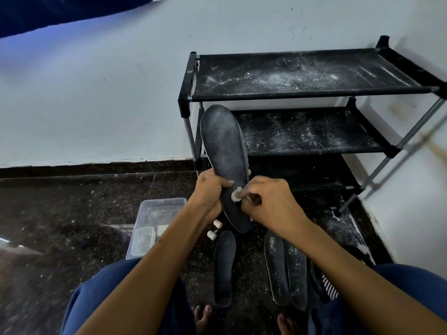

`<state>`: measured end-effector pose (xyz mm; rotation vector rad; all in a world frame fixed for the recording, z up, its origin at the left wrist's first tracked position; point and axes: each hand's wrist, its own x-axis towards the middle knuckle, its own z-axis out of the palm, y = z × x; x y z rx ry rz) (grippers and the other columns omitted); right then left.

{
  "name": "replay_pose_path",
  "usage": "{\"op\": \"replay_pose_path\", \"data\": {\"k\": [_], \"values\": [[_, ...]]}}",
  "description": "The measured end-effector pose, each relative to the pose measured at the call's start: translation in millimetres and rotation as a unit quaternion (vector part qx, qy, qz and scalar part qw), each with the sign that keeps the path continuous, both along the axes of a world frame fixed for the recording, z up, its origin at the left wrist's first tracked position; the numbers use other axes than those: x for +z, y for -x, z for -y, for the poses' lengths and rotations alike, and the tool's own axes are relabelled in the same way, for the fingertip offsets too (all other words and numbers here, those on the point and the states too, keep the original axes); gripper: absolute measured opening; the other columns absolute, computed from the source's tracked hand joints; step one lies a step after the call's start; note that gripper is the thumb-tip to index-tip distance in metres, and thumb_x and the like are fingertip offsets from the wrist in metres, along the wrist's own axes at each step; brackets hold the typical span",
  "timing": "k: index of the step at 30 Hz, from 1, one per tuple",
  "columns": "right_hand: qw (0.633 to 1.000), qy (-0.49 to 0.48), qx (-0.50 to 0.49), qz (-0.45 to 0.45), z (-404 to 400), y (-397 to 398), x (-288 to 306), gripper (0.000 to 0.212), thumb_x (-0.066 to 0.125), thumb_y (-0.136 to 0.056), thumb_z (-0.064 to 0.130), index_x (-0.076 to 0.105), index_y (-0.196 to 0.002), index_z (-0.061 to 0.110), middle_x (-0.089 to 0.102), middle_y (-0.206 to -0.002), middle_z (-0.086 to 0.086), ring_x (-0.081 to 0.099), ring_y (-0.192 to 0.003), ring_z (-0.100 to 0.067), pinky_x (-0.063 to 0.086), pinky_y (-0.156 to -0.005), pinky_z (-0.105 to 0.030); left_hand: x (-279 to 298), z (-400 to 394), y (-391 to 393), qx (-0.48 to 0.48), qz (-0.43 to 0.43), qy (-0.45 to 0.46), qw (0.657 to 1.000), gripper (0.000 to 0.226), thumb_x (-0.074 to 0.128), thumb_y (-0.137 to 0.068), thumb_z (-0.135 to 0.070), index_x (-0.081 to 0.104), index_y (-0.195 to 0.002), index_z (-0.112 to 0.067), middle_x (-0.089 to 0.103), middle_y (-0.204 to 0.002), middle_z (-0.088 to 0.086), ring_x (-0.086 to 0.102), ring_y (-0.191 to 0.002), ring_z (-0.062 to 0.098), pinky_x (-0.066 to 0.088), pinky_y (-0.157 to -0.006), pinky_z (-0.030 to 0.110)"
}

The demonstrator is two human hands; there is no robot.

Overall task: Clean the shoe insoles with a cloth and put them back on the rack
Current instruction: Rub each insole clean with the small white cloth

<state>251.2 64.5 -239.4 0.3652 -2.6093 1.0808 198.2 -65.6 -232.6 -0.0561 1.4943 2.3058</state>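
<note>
A dusty dark insole stands upright in front of the shoe rack. My left hand grips it by its lower left edge, thumb across the face. My right hand pinches a small white-tipped stick and presses the white tip against the insole's lower part. On the floor below lie one dark insole and two more overlapping insoles, speckled with white dust. No cloth shows in either hand.
The black rack's top shelf and middle shelf are covered in white powder. A clear plastic box sits on the dark floor at left. Two small white cylinders lie beside it. A striped fabric piece lies by my right knee.
</note>
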Motion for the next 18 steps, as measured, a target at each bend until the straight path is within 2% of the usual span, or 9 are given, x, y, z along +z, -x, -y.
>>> {"op": "replay_pose_path", "data": {"k": [2, 3, 7, 10, 15, 18], "values": [[1.000, 0.005, -0.010, -0.008, -1.1, -1.3, 0.2, 0.013, 0.066, -0.074, 0.005, 0.075, -0.082, 0.006, 0.068, -0.084, -0.006, 0.065, -0.073, -0.015, 0.054, -0.070, -0.024, -0.1, -0.1, 1.5, -0.004, 0.005, -0.022, 1.000, 0.036, 0.033, -0.083, 0.021, 0.062, -0.096, 0.004, 0.072, -0.080, 0.014, 0.071, -0.074, 0.022, 0.058, -0.065, 0.028], [0.999, 0.014, -0.022, -0.021, -2.3, -1.1, 0.4, 0.013, 0.066, -0.075, 0.004, 0.075, -0.084, 0.006, 0.068, -0.085, -0.006, 0.065, -0.075, -0.016, 0.054, -0.072, -0.026, -0.3, -0.7, 1.5, -0.006, 0.009, -0.031, 0.999, 0.033, 0.034, -0.086, 0.019, 0.061, -0.097, 0.003, 0.072, -0.080, 0.014, 0.070, -0.074, 0.022, 0.058, -0.065, 0.028], [0.994, 0.043, -0.069, -0.069, -6.6, 4.9, 1.3, 0.017, 0.067, -0.078, -0.003, 0.074, -0.091, 0.005, 0.068, -0.089, -0.005, 0.064, -0.077, -0.011, 0.052, -0.073, -0.020, -0.1, -5.7, -2.9, -0.032, 0.023, -0.068, 0.997, 0.025, 0.037, -0.097, 0.002, 0.059, -0.110, -0.001, 0.071, -0.097, 0.013, 0.068, -0.087, 0.021, 0.058, -0.077, 0.029], [0.996, 0.040, -0.070, -0.045, -3.3, 3.8, -0.4, 0.014, 0.070, -0.074, -0.001, 0.075, -0.083, 0.007, 0.067, -0.082, -0.002, 0.062, -0.066, -0.010, 0.048, -0.064, -0.015, 0.0, -4.1, -2.0, -0.024, 0.021, -0.076, 0.997, 0.028, 0.035, -0.100, -0.005, 0.055, -0.119, -0.001, 0.069, -0.106, 0.013, 0.068, -0.091, 0.022, 0.057, -0.082, 0.032], [0.998, 0.038, -0.029, 0.026, 6.4, -5.3, 1.6, 0.003, 0.075, -0.068, 0.006, 0.075, -0.070, 0.008, 0.068, -0.076, -0.002, 0.066, -0.069, -0.015, 0.048, -0.068, -0.018, 2.8, 1.1, -0.5, 0.000, 0.036, -0.097, 0.995, 0.033, 0.034, -0.102, -0.010, 0.045, -0.131, -0.001, 0.065, -0.115, 0.013, 0.071, -0.077, 0.028, 0.060, -0.071, 0.039], [0.995, 0.064, -0.072, 0.028, 2.7, -0.6, 1.7, 0.003, 0.073, -0.075, 0.009, 0.076, -0.077, 0.009, 0.066, -0.079, 0.001, 0.064, -0.075, -0.005, 0.046, -0.067, -0.007, 5.5, 0.4, -0.9, 0.007, 0.024, -0.097, 0.995, 0.034, 0.033, -0.102, -0.009, 0.043, -0.133, 0.001, 0.066, -0.111, 0.012, 0.071, -0.078, 0.022, 0.058, -0.066, 0.032]]}}
